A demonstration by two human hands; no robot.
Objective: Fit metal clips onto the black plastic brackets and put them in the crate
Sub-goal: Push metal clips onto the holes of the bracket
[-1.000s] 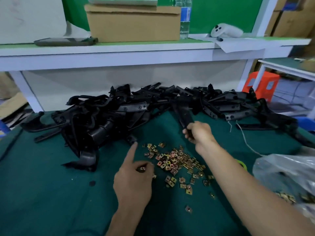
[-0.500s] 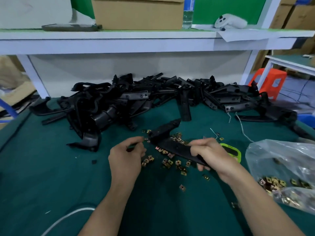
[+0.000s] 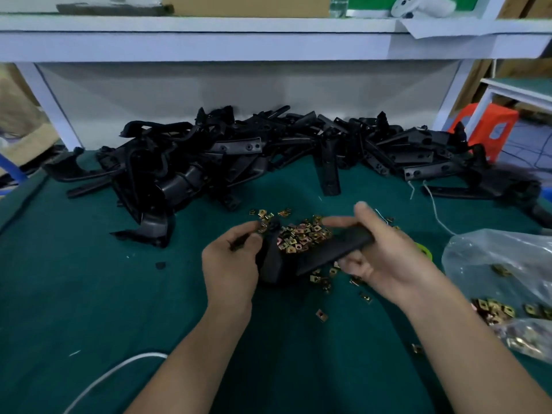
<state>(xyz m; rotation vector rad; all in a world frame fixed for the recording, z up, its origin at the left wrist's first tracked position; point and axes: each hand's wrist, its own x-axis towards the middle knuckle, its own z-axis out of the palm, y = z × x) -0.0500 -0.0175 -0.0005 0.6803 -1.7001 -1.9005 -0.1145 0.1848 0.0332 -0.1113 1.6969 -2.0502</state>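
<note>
A black plastic bracket (image 3: 331, 249) is held over the green table between both hands. My right hand (image 3: 379, 252) grips its right end. My left hand (image 3: 231, 261) is at its left end, fingers pinched together at the bracket's tip; whether a clip sits between them is hidden. Under and behind the bracket lies a heap of small brass-coloured metal clips (image 3: 301, 234), with loose ones scattered toward me. A long pile of black brackets (image 3: 268, 153) stretches across the far side of the table. No crate is in view.
A clear plastic bag (image 3: 501, 282) holding more clips lies at the right. A white cable (image 3: 119, 369) curls at the near left. A small black fragment (image 3: 160, 265) sits left of my hands. A white shelf (image 3: 268, 34) overhangs the back.
My right hand pulled a bracket out of the pile and brought it toward me. My left hand left the clips and closed on the bracket's left end. The view has tilted down.
</note>
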